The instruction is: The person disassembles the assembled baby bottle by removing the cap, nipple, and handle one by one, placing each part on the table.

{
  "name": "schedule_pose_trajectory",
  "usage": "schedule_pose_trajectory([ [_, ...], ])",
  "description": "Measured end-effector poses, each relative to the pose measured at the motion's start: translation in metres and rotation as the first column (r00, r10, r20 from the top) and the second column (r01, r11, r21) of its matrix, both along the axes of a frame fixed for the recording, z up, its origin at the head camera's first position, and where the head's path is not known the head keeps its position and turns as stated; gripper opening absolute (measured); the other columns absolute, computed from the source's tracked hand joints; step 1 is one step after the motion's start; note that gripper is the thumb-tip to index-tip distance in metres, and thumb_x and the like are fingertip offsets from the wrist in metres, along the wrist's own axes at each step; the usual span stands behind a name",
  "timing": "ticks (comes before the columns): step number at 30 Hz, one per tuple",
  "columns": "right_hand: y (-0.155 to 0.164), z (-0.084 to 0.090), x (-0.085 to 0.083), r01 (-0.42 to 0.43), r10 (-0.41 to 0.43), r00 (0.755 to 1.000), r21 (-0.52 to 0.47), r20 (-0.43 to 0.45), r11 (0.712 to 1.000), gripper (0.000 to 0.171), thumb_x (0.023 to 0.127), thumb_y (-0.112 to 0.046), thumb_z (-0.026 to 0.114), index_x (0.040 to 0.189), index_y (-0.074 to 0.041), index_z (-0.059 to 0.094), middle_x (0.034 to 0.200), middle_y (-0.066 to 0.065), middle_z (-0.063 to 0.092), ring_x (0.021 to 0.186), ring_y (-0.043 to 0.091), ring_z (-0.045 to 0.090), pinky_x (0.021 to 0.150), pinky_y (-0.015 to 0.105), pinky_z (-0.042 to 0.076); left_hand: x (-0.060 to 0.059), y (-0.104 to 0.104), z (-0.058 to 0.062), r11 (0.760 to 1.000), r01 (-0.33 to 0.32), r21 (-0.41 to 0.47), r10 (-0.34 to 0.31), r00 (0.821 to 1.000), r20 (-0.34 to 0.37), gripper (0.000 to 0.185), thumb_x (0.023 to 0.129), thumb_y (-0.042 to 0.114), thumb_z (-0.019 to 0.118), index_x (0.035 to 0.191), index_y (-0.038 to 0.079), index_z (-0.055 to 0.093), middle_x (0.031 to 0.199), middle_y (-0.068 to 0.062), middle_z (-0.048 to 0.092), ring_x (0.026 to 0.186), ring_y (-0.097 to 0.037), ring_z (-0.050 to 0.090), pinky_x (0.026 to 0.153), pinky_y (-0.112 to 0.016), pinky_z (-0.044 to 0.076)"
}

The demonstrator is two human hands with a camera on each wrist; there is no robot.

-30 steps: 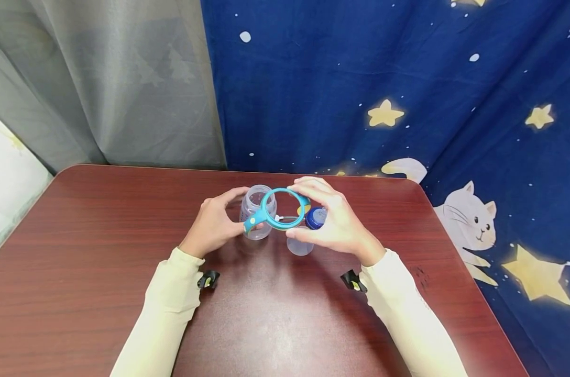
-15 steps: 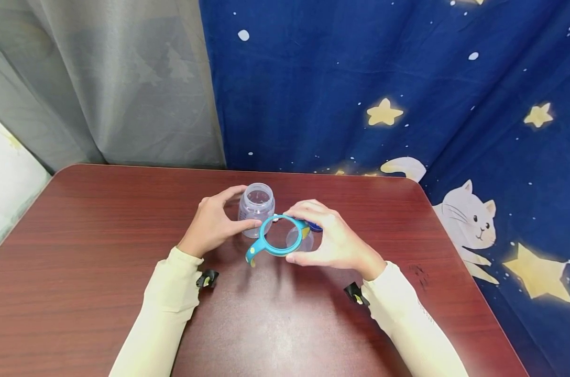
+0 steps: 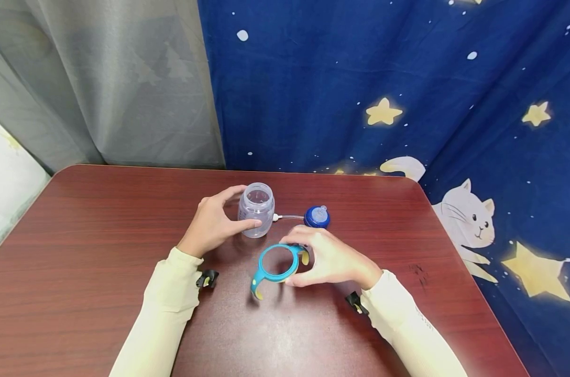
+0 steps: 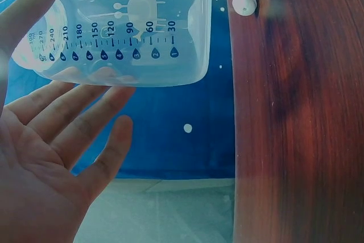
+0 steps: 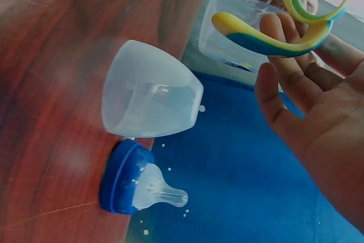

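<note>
A clear baby bottle, without a lid, is upright at the middle of the table. My left hand holds it from the left, thumb across the front and fingers along the far side. Its printed scale and animal drawing show in the left wrist view. Nearer to me, my right hand pinches the rim of a teal and yellow bottle handle, a ring with two curved grips, above the table. The right wrist view shows one grip curving past my fingers, with the bottle behind.
A blue collar with a clear teat stands right of the bottle. A thin straw with a white weighted end lies between them. The translucent dome cap stands beside the collar, mostly hidden by my right hand in the head view. Curtains hang behind the table.
My right hand has drawn the handle down and toward me, away from the bottle's front. The left thumb, earlier against the handle, now lies on the bottle. The blue collar is uncovered.
</note>
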State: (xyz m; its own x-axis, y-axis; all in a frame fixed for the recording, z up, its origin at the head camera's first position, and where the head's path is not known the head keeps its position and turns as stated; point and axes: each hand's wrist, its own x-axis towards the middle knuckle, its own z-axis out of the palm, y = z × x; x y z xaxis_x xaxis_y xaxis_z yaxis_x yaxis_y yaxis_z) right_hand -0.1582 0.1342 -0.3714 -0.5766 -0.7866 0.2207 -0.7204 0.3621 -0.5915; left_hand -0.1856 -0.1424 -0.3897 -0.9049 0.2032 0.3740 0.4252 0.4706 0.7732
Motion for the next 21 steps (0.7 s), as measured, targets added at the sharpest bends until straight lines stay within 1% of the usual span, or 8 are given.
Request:
schedule_pose_trajectory([
  [3,0.0,-0.004,0.0,-0.011,0.011,1.0,0.026,0.006,1.0,0.05,0.073,-0.049,0.085,0.114,-0.026,0.067,0.098,-0.018,0.058,0.087,0.009,0.056,0.069,0.029,0.049,-0.001,0.0,0.0,1.0,0.0,-0.002,0.0,1.0,-0.001,0.075,0.069,0.035,0.092,0.131,0.01,0.061,0.119,-0.003,0.07,0.104,-0.021,0.07,0.095,-0.047,0.048],
  [6,0.001,-0.007,0.0,-0.017,0.016,0.999,0.046,0.03,0.999,0.047,0.073,-0.044,0.085,0.113,-0.025,0.067,0.095,-0.018,0.059,0.084,0.012,0.057,0.068,0.026,0.048,-0.001,0.0,-0.001,1.0,0.003,-0.003,-0.003,1.0,-0.003,0.075,0.068,0.035,0.092,0.131,0.01,0.061,0.119,-0.004,0.07,0.104,-0.021,0.07,0.096,-0.048,0.047],
  [9,0.003,-0.011,-0.001,-0.032,0.027,0.998,0.075,0.065,0.997,0.044,0.075,-0.043,0.083,0.111,-0.022,0.068,0.089,-0.016,0.059,0.079,0.015,0.058,0.065,0.023,0.045,-0.002,-0.001,-0.002,1.0,0.002,-0.001,-0.002,1.0,-0.008,0.075,0.068,0.035,0.093,0.131,0.01,0.061,0.12,-0.006,0.07,0.105,-0.022,0.07,0.096,-0.047,0.047],
  [12,0.004,-0.016,-0.001,-0.051,0.038,0.991,0.1,0.129,0.994,0.043,0.077,-0.044,0.08,0.108,-0.017,0.068,0.081,-0.008,0.061,0.068,0.015,0.057,0.059,0.021,0.043,-0.002,-0.001,-0.002,1.0,0.005,0.006,-0.005,1.0,-0.011,0.075,0.068,0.035,0.093,0.131,0.01,0.061,0.12,-0.008,0.07,0.105,-0.023,0.07,0.095,-0.047,0.049],
  [15,0.006,-0.019,0.0,-0.052,0.03,0.984,0.121,0.178,0.991,0.045,0.078,-0.046,0.079,0.108,-0.014,0.068,0.079,0.0,0.063,0.065,0.015,0.056,0.057,0.021,0.042,-0.002,-0.001,-0.002,1.0,0.013,0.017,-0.012,1.0,-0.011,0.075,0.068,0.034,0.093,0.131,0.01,0.061,0.12,-0.006,0.07,0.105,-0.024,0.07,0.092,-0.048,0.051],
  [19,0.007,-0.023,0.0,-0.042,0.01,0.981,0.16,0.195,0.986,0.048,0.08,-0.049,0.078,0.11,-0.013,0.068,0.081,0.006,0.064,0.068,0.018,0.056,0.058,0.021,0.04,-0.002,-0.001,-0.002,0.999,0.017,0.027,-0.017,1.0,-0.008,0.075,0.068,0.034,0.093,0.131,0.009,0.061,0.12,-0.006,0.07,0.105,-0.026,0.069,0.092,-0.049,0.051],
  [21,0.007,-0.024,0.0,-0.041,0.007,0.98,0.172,0.197,0.984,0.047,0.081,-0.049,0.077,0.108,-0.012,0.068,0.081,0.007,0.064,0.069,0.018,0.056,0.058,0.02,0.039,-0.002,-0.001,-0.002,1.0,0.016,0.024,-0.016,1.0,-0.008,0.075,0.069,0.034,0.093,0.131,0.009,0.061,0.121,-0.006,0.07,0.105,-0.026,0.069,0.092,-0.05,0.051],
])
